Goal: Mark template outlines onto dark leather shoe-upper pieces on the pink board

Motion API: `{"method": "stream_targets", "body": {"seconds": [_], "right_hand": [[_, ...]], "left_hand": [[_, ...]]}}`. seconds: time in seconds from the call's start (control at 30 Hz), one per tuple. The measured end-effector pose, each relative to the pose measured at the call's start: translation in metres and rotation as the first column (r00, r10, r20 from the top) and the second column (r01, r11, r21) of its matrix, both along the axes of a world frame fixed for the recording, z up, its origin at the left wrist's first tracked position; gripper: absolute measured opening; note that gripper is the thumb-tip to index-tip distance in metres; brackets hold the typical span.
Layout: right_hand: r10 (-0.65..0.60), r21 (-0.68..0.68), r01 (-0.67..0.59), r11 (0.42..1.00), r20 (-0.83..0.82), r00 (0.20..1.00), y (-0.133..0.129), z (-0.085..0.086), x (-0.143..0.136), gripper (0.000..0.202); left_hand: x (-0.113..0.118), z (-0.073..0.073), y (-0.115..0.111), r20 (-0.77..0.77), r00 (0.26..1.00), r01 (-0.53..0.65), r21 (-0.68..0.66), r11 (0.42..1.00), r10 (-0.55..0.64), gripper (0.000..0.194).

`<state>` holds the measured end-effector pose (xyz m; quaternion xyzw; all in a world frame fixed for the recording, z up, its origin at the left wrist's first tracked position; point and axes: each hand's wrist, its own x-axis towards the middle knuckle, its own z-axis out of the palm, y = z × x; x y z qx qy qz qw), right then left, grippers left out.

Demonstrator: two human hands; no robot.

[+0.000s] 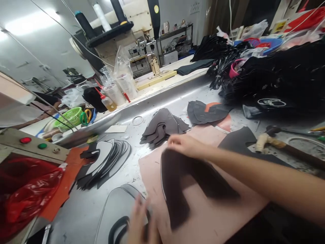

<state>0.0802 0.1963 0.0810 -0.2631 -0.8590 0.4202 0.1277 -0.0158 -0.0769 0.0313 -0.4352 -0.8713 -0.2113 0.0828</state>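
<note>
A wide, flat pink sheet (208, 223) lies under the right hand (185, 146), which pinches a thin, dark, V-shaped piece (175, 189) at its top. Left of this, a grey, round-edged piece (116, 203) sits by the blurry left hand (142, 220); its grip I cannot tell.

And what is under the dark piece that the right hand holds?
Under the dark piece is the pink sheet, visible around it. Whatever else the piece covers cannot be seen.
</note>
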Motion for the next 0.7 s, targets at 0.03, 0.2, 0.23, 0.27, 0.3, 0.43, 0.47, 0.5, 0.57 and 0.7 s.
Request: {"method": "stream_targets", "body": {"seconds": [0.03, 0.2, 0.23, 0.27, 0.3, 0.43, 0.47, 0.5, 0.57, 0.7], "right_hand": [[-0.044, 0.03, 0.046, 0.998, -0.086, 0.995, 0.017, 0.013, -0.009, 0.019], [-0.225, 0.365, 0.277, 0.889, -0.178, 0.958, 0.084, 0.074, -0.032, 0.034], [-0.212, 0.388, 0.27, 0.881, -0.187, 0.959, 0.087, 0.077, -0.025, 0.034], [-0.189, 0.399, 0.247, 0.883, -0.181, 0.965, 0.085, 0.076, -0.013, 0.032], [-0.164, 0.403, 0.215, 0.889, -0.157, 0.974, 0.081, 0.07, 0.003, 0.031], [-0.171, 0.361, 0.151, 0.92, 0.024, 0.985, 0.05, 0.024, 0.082, 0.031], [-0.205, 0.337, 0.173, 0.925, 0.061, 0.977, 0.042, 0.01, 0.102, 0.034], [-0.244, 0.326, 0.202, 0.924, 0.093, 0.965, 0.035, -0.005, 0.12, 0.036], [-0.315, 0.359, 0.264, 0.895, 0.091, 0.945, 0.021, -0.032, 0.151, 0.039], [-0.319, 0.411, 0.247, 0.877, 0.117, 0.94, 0.001, -0.065, 0.182, 0.045]], "left_hand": [[-0.027, 0.015, -0.002, 0.063, 0.976, -0.203, -0.056, 0.978, 0.207, 0.04], [-0.114, 0.041, -0.006, 0.193, 0.882, -0.363, -0.306, 0.88, 0.43, 0.055], [-0.119, 0.037, -0.007, 0.205, 0.891, -0.336, -0.307, 0.891, 0.406, 0.055], [-0.12, 0.033, -0.007, 0.209, 0.896, -0.322, -0.303, 0.897, 0.392, 0.056], [-0.12, 0.028, -0.008, 0.208, 0.899, -0.317, -0.295, 0.901, 0.385, 0.058], [-0.122, 0.019, -0.007, 0.204, 0.927, -0.262, -0.251, 0.932, 0.315, 0.062], [-0.124, 0.019, -0.007, 0.204, 0.939, -0.227, -0.241, 0.944, 0.278, 0.06], [-0.127, 0.02, -0.007, 0.198, 0.951, -0.193, -0.227, 0.955, 0.239, 0.058], [-0.13, 0.023, -0.009, 0.168, 0.969, -0.148, -0.198, 0.969, 0.182, 0.053], [-0.132, 0.027, -0.006, 0.095, 0.982, -0.152, -0.117, 0.981, 0.164, 0.036]]}}
